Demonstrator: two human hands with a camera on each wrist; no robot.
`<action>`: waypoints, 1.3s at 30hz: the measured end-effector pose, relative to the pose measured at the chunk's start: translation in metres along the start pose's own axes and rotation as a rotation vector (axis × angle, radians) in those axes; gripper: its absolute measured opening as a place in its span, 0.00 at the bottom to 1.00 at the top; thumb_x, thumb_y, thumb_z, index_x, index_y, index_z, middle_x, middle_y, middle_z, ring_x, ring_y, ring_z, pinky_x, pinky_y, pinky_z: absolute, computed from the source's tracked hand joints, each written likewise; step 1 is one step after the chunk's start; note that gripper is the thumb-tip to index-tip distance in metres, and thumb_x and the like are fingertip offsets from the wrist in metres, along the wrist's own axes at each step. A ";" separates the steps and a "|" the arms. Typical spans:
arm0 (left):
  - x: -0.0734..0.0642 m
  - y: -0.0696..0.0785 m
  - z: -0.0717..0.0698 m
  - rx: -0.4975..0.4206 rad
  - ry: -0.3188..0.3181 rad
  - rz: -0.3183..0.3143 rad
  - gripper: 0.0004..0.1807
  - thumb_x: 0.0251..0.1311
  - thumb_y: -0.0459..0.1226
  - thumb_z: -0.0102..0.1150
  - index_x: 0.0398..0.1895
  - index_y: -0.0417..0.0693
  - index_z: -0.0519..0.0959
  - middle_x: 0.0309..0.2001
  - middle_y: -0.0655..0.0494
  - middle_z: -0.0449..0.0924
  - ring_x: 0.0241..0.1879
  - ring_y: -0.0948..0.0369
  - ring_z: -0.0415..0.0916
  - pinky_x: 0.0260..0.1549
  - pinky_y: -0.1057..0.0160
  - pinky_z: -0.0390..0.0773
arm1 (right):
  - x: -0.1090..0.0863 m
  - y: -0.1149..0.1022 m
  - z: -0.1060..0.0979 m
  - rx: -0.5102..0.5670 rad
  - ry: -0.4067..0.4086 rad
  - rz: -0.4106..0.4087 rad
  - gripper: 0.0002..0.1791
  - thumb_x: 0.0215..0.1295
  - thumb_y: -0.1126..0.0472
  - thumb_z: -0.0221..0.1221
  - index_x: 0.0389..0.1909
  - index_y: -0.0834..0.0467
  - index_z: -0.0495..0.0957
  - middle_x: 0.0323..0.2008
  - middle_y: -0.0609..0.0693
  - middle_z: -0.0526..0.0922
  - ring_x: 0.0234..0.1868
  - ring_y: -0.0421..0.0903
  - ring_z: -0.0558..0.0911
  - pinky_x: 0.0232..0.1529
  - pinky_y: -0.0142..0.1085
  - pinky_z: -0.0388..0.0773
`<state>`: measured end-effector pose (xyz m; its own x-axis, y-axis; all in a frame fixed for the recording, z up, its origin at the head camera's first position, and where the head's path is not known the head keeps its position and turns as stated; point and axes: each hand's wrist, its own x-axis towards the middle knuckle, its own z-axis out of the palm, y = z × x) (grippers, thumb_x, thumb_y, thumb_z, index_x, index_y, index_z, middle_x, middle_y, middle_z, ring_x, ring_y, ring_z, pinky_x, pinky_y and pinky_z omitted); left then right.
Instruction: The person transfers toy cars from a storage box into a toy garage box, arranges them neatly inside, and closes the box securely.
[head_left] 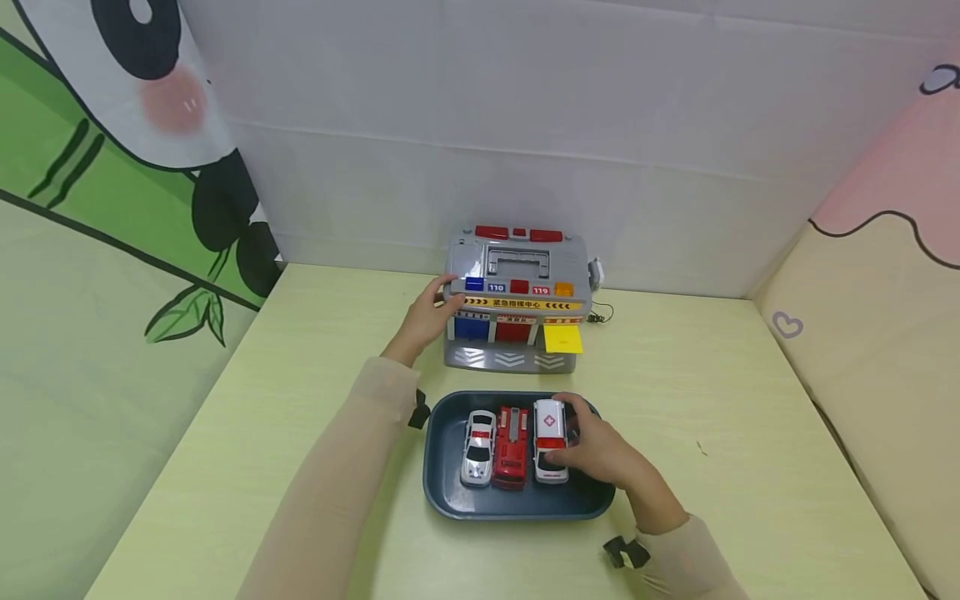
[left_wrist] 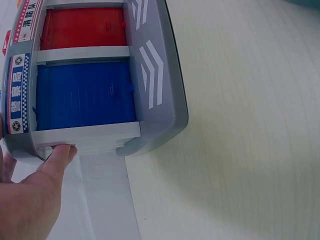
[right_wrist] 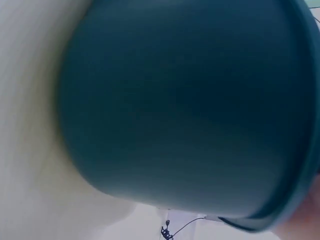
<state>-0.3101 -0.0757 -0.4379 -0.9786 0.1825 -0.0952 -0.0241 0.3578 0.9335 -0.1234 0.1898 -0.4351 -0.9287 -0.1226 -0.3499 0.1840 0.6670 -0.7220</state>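
My left hand (head_left: 427, 317) grips the left end of a grey toy rescue station (head_left: 465, 257), its fingers up by the roof edge. The station's blue door (left_wrist: 85, 95) and red door (left_wrist: 82, 27) are down, while the yellow door (head_left: 562, 338) sticks out, raised. Below it, a dark blue tray (head_left: 517, 507) holds three toy vehicles. My right hand (head_left: 603, 446) grips the toy ambulance (head_left: 550, 425), thumb over its front and fingers along the right side. Left of it lie a red toy fire truck (head_left: 512, 446) and a white toy police car (head_left: 478, 450).
Everything stands on a pale wooden table (head_left: 712, 400). A white cloth wall (head_left: 525, 150) rises right behind the station, with printed panels at both sides. A thin black cord (head_left: 603, 315) lies by the station's right end. The tray's wall (right_wrist: 185, 125) fills most of the right wrist view.
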 end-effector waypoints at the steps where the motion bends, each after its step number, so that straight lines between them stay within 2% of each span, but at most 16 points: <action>1: 0.000 0.000 0.000 0.002 0.000 0.001 0.31 0.70 0.53 0.51 0.74 0.61 0.59 0.71 0.42 0.58 0.68 0.45 0.59 0.60 0.44 0.65 | -0.001 0.000 -0.001 0.004 -0.002 -0.002 0.50 0.51 0.61 0.74 0.71 0.53 0.55 0.51 0.58 0.73 0.47 0.54 0.76 0.46 0.49 0.80; 13: 0.000 -0.001 0.000 -0.004 0.006 0.002 0.31 0.71 0.52 0.51 0.73 0.60 0.60 0.70 0.43 0.60 0.67 0.45 0.60 0.60 0.45 0.66 | -0.003 0.006 -0.016 0.091 -0.029 -0.035 0.47 0.53 0.61 0.73 0.70 0.51 0.56 0.47 0.58 0.73 0.42 0.52 0.77 0.44 0.47 0.81; 25: -0.001 0.001 0.001 0.003 0.002 0.002 0.31 0.71 0.52 0.51 0.74 0.60 0.59 0.71 0.43 0.59 0.68 0.45 0.59 0.60 0.45 0.66 | -0.001 0.011 -0.036 0.187 -0.074 -0.021 0.48 0.56 0.59 0.71 0.73 0.51 0.52 0.51 0.62 0.70 0.44 0.54 0.78 0.45 0.47 0.80; 34: 0.000 -0.001 0.000 0.014 0.004 0.005 0.32 0.71 0.53 0.51 0.74 0.60 0.59 0.71 0.43 0.59 0.68 0.45 0.59 0.60 0.44 0.65 | -0.001 0.016 -0.047 0.299 -0.111 -0.061 0.47 0.60 0.62 0.67 0.74 0.55 0.49 0.52 0.65 0.68 0.44 0.55 0.78 0.44 0.46 0.81; 39: 0.001 -0.002 0.001 0.014 0.008 0.011 0.31 0.71 0.53 0.50 0.74 0.61 0.59 0.71 0.42 0.59 0.68 0.45 0.59 0.60 0.44 0.66 | 0.000 0.019 -0.054 0.310 -0.108 -0.055 0.47 0.61 0.60 0.66 0.75 0.54 0.49 0.54 0.66 0.67 0.44 0.56 0.78 0.45 0.46 0.81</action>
<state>-0.3111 -0.0752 -0.4399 -0.9804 0.1792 -0.0820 -0.0104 0.3683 0.9296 -0.1375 0.2417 -0.4164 -0.9036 -0.2406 -0.3545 0.2390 0.4035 -0.8832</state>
